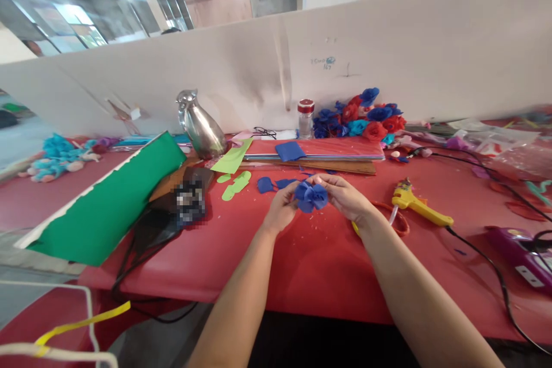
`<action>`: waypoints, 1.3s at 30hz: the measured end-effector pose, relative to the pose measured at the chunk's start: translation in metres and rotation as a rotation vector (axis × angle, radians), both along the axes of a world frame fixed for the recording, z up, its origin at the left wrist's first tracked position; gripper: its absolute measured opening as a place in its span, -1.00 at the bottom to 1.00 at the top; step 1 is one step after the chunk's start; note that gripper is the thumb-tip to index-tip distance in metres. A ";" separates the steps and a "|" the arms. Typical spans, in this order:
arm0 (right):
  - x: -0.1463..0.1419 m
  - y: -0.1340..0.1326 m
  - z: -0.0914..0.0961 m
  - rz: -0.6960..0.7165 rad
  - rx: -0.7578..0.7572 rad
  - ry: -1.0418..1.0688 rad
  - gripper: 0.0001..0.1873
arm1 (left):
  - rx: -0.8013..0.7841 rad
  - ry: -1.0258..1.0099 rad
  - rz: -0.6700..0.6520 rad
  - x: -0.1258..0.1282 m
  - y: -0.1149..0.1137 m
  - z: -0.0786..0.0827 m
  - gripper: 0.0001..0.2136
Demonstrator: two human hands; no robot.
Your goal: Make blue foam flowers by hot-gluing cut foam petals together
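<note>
A blue paper flower [311, 196] with ruffled petals is held over the red table between both my hands. My left hand [281, 207] pinches its left side. From the right, my right hand [342, 194] has its fingers closed on the flower's upper edge. Just beyond lie cut blue paper petals [265, 185], partly hidden by my hands. Light green paper cutouts [236, 185] rest to their left. Next to my right forearm is a yellow hot glue gun [416, 202], with orange-handled scissors [399, 223] partly covered by the arm.
Behind the work spot are a paper stack [340, 149], a steel jug [202, 126], a red-lidded jar [306, 118] and a heap of red and blue flowers [366, 118]. A green sheet [116, 207] leans at left. A purple box [520, 256] and black cable [495, 273] are at right.
</note>
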State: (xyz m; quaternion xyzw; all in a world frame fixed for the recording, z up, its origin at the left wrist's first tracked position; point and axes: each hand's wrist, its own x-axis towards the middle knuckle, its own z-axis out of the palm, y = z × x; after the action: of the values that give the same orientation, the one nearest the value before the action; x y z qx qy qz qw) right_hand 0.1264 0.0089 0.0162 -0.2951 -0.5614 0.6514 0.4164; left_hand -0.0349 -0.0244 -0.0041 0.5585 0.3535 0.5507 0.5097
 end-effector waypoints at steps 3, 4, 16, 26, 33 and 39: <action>0.001 -0.001 -0.001 0.009 0.007 -0.011 -0.62 | -0.011 -0.024 0.004 0.000 0.000 0.000 -0.82; 0.002 -0.001 -0.001 0.020 0.002 -0.015 -0.64 | -0.014 -0.029 -0.002 0.001 0.000 0.000 -0.81; 0.003 0.003 -0.003 -0.004 -0.093 0.081 -0.74 | -0.048 -0.160 0.018 0.006 -0.002 0.006 -0.66; 0.002 0.005 -0.008 -0.017 -0.081 0.078 -0.75 | -0.046 -0.210 0.079 0.009 -0.002 0.004 -0.75; 0.000 0.003 -0.007 -0.020 -0.055 0.080 -0.75 | -0.112 -0.320 0.087 0.008 0.002 -0.002 -0.66; -0.002 0.001 -0.005 -0.034 -0.076 0.133 -0.76 | -0.067 -0.305 0.062 0.007 0.003 -0.004 -0.75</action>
State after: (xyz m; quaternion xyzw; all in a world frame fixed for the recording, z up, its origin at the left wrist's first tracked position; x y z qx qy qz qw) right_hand 0.1242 0.0102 0.0110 -0.2764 -0.5023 0.6832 0.4523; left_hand -0.0281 -0.0212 -0.0077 0.4398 0.3074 0.6326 0.5585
